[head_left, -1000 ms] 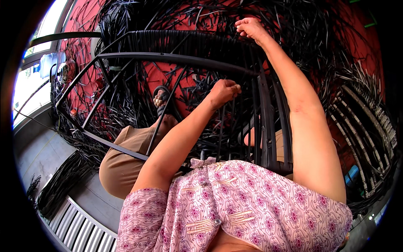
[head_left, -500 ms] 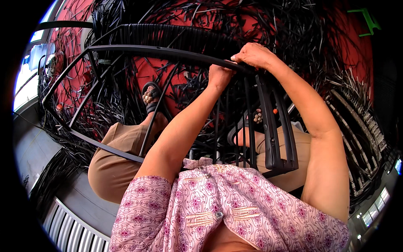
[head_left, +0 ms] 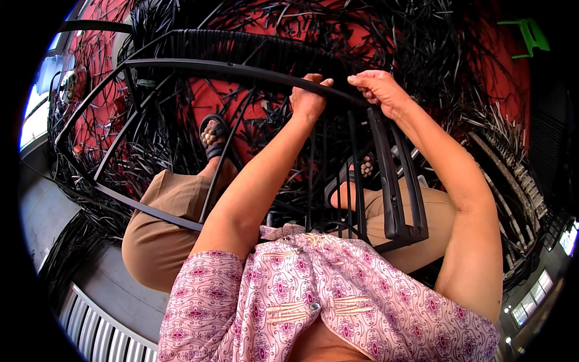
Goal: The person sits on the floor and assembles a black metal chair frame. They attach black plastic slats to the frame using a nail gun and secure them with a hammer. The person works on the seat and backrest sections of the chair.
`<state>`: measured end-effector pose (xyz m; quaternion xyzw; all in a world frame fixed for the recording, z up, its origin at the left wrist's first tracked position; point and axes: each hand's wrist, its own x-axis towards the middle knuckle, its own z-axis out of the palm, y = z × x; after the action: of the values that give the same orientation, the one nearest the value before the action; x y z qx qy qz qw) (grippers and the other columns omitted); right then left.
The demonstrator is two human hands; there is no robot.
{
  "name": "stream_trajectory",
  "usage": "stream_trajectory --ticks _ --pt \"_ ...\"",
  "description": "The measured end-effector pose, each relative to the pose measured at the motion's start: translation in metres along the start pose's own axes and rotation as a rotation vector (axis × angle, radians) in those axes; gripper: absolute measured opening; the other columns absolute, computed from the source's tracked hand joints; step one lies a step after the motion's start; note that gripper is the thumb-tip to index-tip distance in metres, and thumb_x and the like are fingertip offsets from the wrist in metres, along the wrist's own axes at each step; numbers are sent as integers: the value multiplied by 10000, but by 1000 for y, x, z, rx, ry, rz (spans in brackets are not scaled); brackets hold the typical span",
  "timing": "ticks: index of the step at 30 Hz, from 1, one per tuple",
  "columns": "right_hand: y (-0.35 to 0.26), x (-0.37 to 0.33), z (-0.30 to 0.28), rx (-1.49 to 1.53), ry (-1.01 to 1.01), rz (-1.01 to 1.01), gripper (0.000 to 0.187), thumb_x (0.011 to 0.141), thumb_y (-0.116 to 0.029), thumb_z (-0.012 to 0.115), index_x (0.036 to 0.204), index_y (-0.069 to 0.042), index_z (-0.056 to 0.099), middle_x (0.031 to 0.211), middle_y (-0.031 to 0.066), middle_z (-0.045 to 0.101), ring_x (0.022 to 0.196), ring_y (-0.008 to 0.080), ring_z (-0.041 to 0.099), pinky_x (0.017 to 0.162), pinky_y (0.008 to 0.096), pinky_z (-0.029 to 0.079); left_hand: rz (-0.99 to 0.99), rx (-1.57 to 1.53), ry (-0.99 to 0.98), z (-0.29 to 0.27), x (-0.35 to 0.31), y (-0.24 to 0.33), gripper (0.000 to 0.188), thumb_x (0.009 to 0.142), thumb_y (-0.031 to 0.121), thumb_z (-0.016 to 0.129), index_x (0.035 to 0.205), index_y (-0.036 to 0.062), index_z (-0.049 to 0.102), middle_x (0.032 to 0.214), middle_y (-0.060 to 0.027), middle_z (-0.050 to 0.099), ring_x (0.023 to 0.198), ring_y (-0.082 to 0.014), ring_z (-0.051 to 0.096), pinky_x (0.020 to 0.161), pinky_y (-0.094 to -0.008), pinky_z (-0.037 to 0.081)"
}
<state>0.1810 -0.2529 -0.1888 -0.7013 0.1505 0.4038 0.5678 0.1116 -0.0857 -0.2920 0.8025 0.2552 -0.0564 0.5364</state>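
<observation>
A black frame (head_left: 223, 64), with a long curved rail and several thin bars, lies across my lap between my knees. My left hand (head_left: 309, 100) is closed around the curved rail near its right end, thumb on top and some fingers hidden behind. Just right of it, my right hand (head_left: 381, 90) is raised over the end of the rail, with thumb and forefinger pinched together. Whatever the pinch holds is too dark to make out. Beyond the rail, a band of tightly wrapped black strips (head_left: 253, 49) covers part of the frame.
Loose black strips (head_left: 422, 42) lie in tangled heaps over the red floor covering (head_left: 226, 99). My sandalled feet stand among them. At the right is a curved frame with pale strips (head_left: 512, 187). A green stool (head_left: 531, 37) stands far right; a white slatted rack (head_left: 99, 329) is lower left.
My right hand has come away from my left hand, moving right and slightly down, its fingers still pinched. My left hand has shifted a little left along the rail.
</observation>
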Motion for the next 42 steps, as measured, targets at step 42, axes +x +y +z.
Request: stream_trajectory --ticks 42 --pt "-13 -7 30 -1513 -42 -351 321 766 -358 621 911 -107 758 952 158 719 937 330 691 860 421 538 -30 13 -382 -12 -31 0 401 804 388 647 767 -8 698 652 -186 652 611 -264 645 606 -413 492"
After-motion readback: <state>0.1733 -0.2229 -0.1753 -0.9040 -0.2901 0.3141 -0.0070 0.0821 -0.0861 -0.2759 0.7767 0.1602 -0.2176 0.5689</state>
